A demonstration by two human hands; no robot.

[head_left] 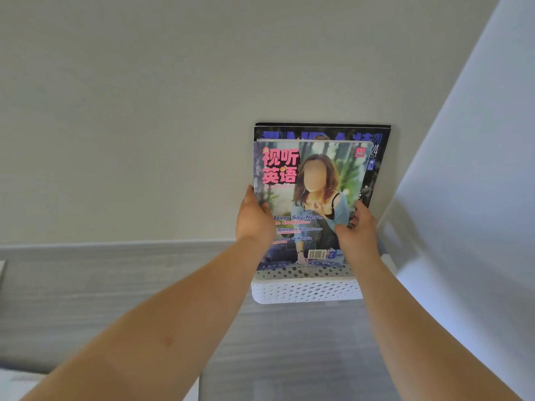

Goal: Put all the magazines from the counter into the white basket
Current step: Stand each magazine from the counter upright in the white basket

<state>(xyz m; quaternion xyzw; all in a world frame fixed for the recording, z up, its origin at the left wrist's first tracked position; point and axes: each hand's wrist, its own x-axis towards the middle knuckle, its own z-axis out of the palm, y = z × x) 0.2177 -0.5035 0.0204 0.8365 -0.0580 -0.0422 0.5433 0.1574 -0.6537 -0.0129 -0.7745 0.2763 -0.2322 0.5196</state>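
Left hand: I read my left hand (254,221) at the left edge of the front magazine (312,183), about halfway up. The thumb lies across the cover, and the fingers curl round behind the edge, out of my sight. It grips the magazine.
Right hand: my right hand (357,233) is at the right edge of the same magazine, a little lower than the left. The fingers are bent round the edge and the thumb presses on the cover. It grips as well.
Front magazine: it stands upright with the cover facing me, showing pink Chinese characters at upper left and a seated figure. Its bottom edge sits inside the white basket (307,290), below the rim.
Rear magazine: the rear magazine (376,146) has a dark cover and stands upright directly behind the front one. It is taller and wider, so its top strip and right margin show. I cannot tell whether it touches the wall.
White basket: perforated and low-walled, it rests on the counter (115,285) close to the wall (173,111). Both magazines stand in it.
Counter: grey with a streaked grain, it runs left from the basket.
Right side: a white panel (477,198) rises just beside the basket.
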